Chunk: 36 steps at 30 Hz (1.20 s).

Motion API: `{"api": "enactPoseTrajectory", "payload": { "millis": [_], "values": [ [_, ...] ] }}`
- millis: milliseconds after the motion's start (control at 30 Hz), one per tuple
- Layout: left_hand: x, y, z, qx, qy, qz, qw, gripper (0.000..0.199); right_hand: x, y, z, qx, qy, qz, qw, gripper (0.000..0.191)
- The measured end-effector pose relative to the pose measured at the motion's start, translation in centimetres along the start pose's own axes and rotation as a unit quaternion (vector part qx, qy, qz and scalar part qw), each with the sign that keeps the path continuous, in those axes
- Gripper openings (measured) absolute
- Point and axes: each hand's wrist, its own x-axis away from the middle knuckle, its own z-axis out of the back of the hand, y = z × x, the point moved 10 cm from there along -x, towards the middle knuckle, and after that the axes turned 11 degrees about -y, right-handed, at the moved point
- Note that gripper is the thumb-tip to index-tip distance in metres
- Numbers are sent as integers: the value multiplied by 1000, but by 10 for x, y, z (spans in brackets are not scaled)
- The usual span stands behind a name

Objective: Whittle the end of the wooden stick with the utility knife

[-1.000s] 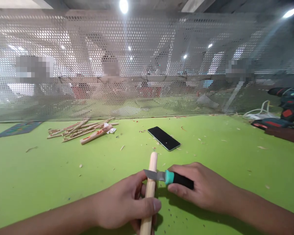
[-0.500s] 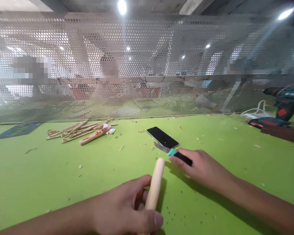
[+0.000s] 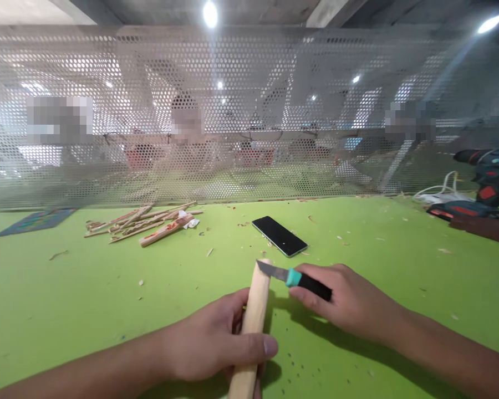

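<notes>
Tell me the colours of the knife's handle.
The knife handle is black with a teal collar next to the blade; the head view shows it best.

left hand (image 3: 228, 341) curled, thumb across, right hand (image 3: 336, 293) gripping, forearms angled inward

From my remote seat I saw a lime-green tabletop (image 3: 108, 293), a pale cream wooden stick (image 3: 255, 305), a dull grey blade (image 3: 274, 271) and a teal-and-black knife handle (image 3: 311, 285). The phone (image 3: 279, 235) was black, the drill (image 3: 493, 174) dark with red patches. Red-orange blotches marked one tan wood piece (image 3: 160, 234); round holes patterned the grey mesh panel (image 3: 233, 183).
</notes>
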Motion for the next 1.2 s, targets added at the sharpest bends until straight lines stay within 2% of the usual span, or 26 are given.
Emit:
{"api": "enactPoseTrajectory", "payload": {
  "millis": [133,200,300,500,700,833,1200],
  "values": [
    [-2,4,-4,24,-12,-20,999,58,2,-17,-12,5,-40,66,997,50],
    [-2,6,-5,24,-7,-23,999,59,3,-20,-13,7,-42,76,996,50],
    [1,8,-4,-3,8,-9,1000,56,1,-12,-8,9,-30,54,998,52],
    [5,9,-3,-75,16,20,997,50,2,8,12,14,32,-10,999,54],
    [4,8,-4,-80,-1,25,997,47,1,5,5,11,9,-9,1000,50],
    [3,2,-9,-18,-29,31,999,52,1,1,5,14,9,1,1000,48],
    [2,-4,-9,39,-27,38,998,54,5,-4,14,18,49,1,999,50]
  ]
}}
